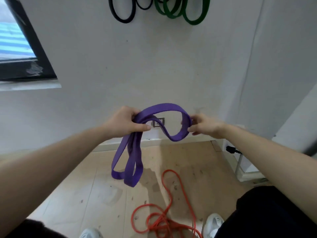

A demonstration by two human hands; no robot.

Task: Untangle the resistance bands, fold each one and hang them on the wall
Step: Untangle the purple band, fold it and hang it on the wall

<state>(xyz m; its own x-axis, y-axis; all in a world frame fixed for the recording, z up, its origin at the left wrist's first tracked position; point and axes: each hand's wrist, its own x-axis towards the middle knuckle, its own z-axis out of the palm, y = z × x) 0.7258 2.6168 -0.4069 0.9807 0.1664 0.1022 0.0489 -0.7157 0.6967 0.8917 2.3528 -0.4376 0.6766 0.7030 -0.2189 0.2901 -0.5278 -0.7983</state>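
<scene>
1. Hands: left hand (127, 122) is closed around the gathered strands of the purple band (164, 107). Right hand (204, 126) pinches the far right end of the same band between thumb and fingers, though this hand is slightly blurred.
2. Task item: the purple band is held in the air before the wall (154, 66). One loop spans between the hands, and two further loops hang below the left hand, clear of the floor (197, 160).
3. On the wall above: black bands (122, 14) and green bands (188, 14) hang side by side, cut off by the top edge.
4. Behind the spanning loop: a wall socket (158, 122).
5. On the floor: a tangled orange cord (163, 217) lies between two white shoes (213, 224), beneath the purple band.
6. Surroundings: a dark-framed window (17, 48) at upper left and a black plug (231, 150) low on the right.
</scene>
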